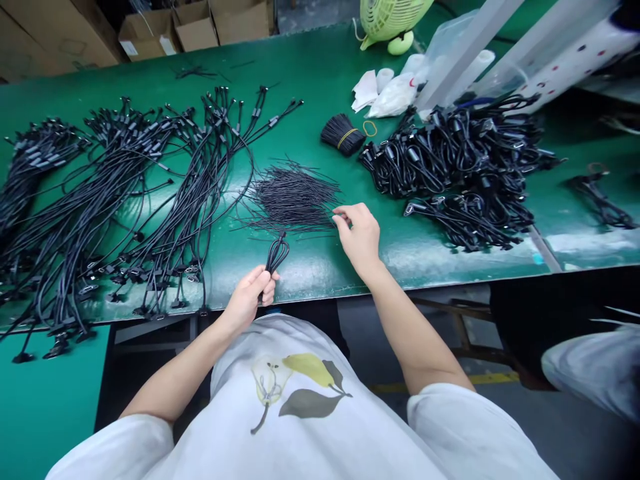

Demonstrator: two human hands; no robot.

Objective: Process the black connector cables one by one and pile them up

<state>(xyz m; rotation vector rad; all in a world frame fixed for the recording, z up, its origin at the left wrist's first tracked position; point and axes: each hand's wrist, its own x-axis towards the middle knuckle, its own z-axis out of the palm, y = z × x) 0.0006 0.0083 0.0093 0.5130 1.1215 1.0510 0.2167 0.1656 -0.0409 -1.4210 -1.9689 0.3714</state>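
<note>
My left hand (pixel 251 295) is closed around a coiled black cable (pixel 277 255), held upright over the front edge of the green table (pixel 310 80). My right hand (pixel 358 233) reaches to the right edge of a loose pile of thin black twist ties (pixel 293 197), its fingertips pinched on one tie. The looped end of the cable points toward that pile.
Many uncoiled black cables (pixel 125 180) are spread over the table's left half. A heap of coiled cables (pixel 460 167) lies at the right. A banded bundle of ties (pixel 343 133), rubber band, plastic bags, a green fan (pixel 390 20) and cardboard boxes sit farther back.
</note>
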